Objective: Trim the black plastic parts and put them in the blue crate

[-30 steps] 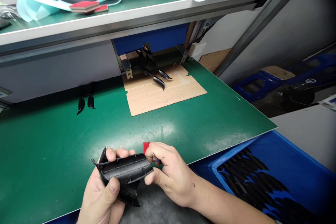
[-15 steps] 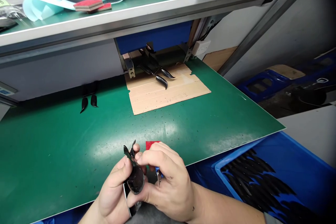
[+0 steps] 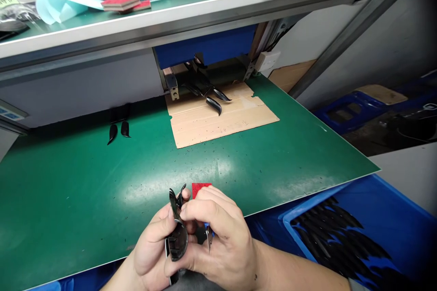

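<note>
A glossy black plastic part [image 3: 179, 238], with a rounded lower piece and two curved, leaf-like tips, is held upright near the front edge of the table. My left hand [image 3: 152, 241] grips it from the left, thumb on its side. From the other side, my right hand [image 3: 221, 232] pinches the same part between thumb and index finger. A small metal tool with a blue portion [image 3: 209, 236] is tucked in the right palm; its kind is mostly hidden by the fingers. Just behind the right hand lies a red pad [image 3: 200, 189], partly covered.
Similar black parts [image 3: 213, 106] rest on a cardboard sheet [image 3: 225, 129]; another pair [image 3: 112, 134] lies left on the green table [image 3: 68, 191]. At lower right, a blue bin [image 3: 287, 223] holds several black pieces. A metal-edged shelf [image 3: 136, 32] spans the back.
The black part has turned a little in my hands, its tips shifting slightly right. The whole view has shifted slightly. Both hands keep their grip.
</note>
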Demonstrator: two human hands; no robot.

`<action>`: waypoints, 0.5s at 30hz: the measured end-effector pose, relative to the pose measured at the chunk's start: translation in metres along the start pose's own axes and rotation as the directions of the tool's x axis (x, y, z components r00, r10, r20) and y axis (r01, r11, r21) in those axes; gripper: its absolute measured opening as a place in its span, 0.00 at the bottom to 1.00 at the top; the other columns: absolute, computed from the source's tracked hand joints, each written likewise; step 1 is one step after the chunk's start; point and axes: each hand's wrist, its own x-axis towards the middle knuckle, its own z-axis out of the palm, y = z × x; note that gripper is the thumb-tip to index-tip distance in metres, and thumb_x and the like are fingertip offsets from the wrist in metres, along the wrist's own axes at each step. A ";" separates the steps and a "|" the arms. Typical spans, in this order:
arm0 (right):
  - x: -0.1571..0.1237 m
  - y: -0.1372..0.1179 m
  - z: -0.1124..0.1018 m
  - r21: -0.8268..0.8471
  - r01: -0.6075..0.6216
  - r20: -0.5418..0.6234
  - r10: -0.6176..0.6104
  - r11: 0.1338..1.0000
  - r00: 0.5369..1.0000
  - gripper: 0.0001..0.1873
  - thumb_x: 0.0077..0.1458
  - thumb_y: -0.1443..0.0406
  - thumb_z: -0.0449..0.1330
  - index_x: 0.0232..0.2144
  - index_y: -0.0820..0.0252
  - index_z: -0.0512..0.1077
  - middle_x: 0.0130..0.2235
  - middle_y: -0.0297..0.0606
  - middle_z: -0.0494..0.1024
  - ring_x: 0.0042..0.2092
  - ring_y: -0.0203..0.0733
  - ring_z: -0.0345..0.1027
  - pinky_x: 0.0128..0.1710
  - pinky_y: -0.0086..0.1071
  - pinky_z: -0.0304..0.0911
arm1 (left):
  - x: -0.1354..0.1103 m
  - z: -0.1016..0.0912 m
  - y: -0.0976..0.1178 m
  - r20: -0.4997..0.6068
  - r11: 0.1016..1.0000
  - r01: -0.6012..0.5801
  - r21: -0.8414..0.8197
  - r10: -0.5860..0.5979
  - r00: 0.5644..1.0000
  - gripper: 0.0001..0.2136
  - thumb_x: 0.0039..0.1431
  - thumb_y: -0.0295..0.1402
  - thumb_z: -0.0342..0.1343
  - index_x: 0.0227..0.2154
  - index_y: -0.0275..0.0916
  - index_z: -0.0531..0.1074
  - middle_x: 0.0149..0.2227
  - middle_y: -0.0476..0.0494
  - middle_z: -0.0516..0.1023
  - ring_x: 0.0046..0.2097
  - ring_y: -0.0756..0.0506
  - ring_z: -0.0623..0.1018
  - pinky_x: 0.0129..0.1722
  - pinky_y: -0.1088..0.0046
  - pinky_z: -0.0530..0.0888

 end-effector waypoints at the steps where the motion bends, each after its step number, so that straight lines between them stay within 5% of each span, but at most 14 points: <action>1: 0.000 0.000 0.000 0.002 -0.001 -0.001 0.001 1.000 1.000 0.16 0.55 0.52 0.62 0.35 0.58 0.67 0.23 0.28 0.70 0.25 0.33 0.60 0.29 0.30 0.55 | 0.000 0.001 0.000 0.001 1.000 -0.003 0.001 0.003 1.000 0.06 0.46 0.20 0.61 0.20 0.35 0.76 0.24 0.47 0.75 0.29 0.51 0.73 0.34 0.78 0.74; 8: 0.000 0.003 -0.002 -0.032 0.041 -0.013 -0.041 0.999 0.999 0.13 0.57 0.55 0.61 0.38 0.57 0.67 0.24 0.29 0.69 0.25 0.34 0.60 0.29 0.31 0.56 | 0.003 -0.008 -0.001 -0.021 0.999 0.001 -0.054 -0.002 1.000 0.04 0.53 0.24 0.59 0.30 0.38 0.77 0.30 0.45 0.77 0.32 0.47 0.77 0.38 0.71 0.76; 15: -0.003 0.012 -0.014 -0.182 0.099 0.006 -0.100 0.978 0.995 0.11 0.55 0.57 0.64 0.34 0.58 0.73 0.23 0.29 0.65 0.25 0.33 0.57 0.29 0.31 0.54 | -0.001 -0.009 0.002 -0.167 0.978 -0.204 -0.046 0.194 0.967 0.08 0.58 0.28 0.56 0.40 0.44 0.74 0.35 0.48 0.76 0.34 0.51 0.77 0.36 0.76 0.76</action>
